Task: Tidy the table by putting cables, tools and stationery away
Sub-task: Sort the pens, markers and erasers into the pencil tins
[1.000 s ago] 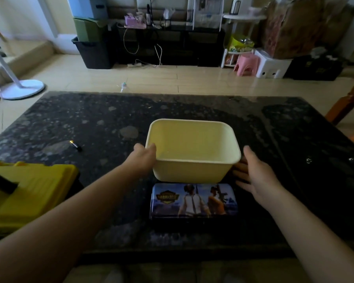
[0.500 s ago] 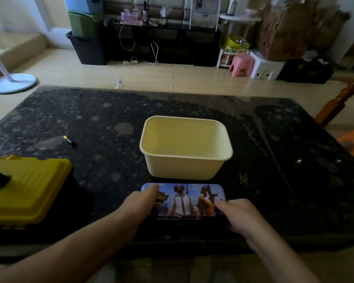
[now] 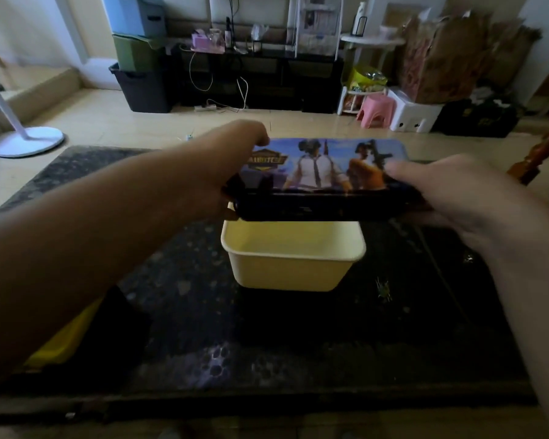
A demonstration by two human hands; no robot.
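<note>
A flat pencil tin [image 3: 322, 172] with a printed picture of two figures on its lid hangs in the air above the far rim of a pale yellow tub [image 3: 293, 270]. My left hand [image 3: 225, 172] grips its left end and my right hand [image 3: 450, 198] grips its right end. The tub stands empty on the dark speckled table [image 3: 203, 343]. My right hand is blurred.
A yellow toolbox [image 3: 61, 337] sits at the table's left edge, mostly hidden by my left forearm. A small green speck [image 3: 383, 288] lies right of the tub. A wooden chair [image 3: 542, 153] stands at the far right. A fan base [image 3: 26, 142] is on the floor.
Both hands left the tub's sides, took hold of the tin lying in front of it, and lifted it up and forward over the tub.
</note>
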